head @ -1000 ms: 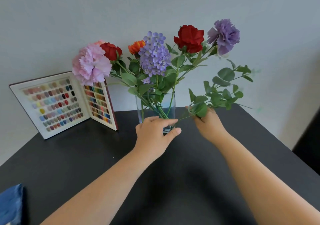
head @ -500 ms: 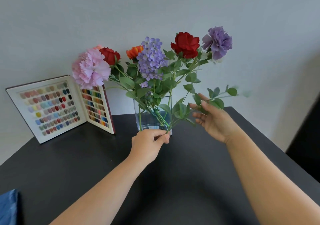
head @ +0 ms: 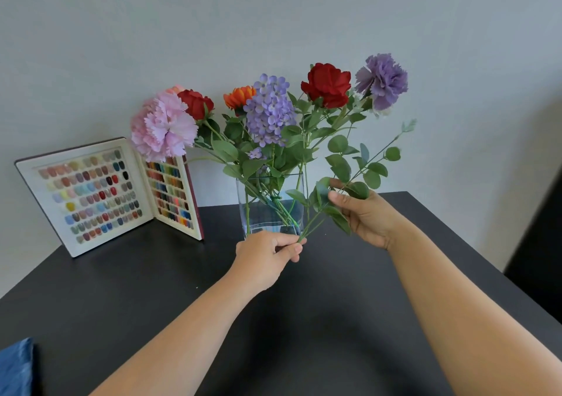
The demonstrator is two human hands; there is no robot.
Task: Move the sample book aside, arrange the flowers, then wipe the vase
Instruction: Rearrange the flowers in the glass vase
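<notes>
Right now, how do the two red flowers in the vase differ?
The right red flower stands taller and shows a bigger, fuller bloom; the left red flower sits lower and is partly hidden behind the pink carnation. The right one neighbours the purple carnation. Both are red and stand in the glass vase.

Plain pale grey wall (head: 304, 15), matte black table (head: 319, 319) set against it, soft even light, dark edge far right

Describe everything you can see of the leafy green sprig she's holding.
The leafy green sprig is a thin branching stem with rounded, flat leaves, no bloom. It slants up to the right, outside the glass vase. The left hand pinches its lower end by the vase's base; the right hand grips its middle.
</notes>
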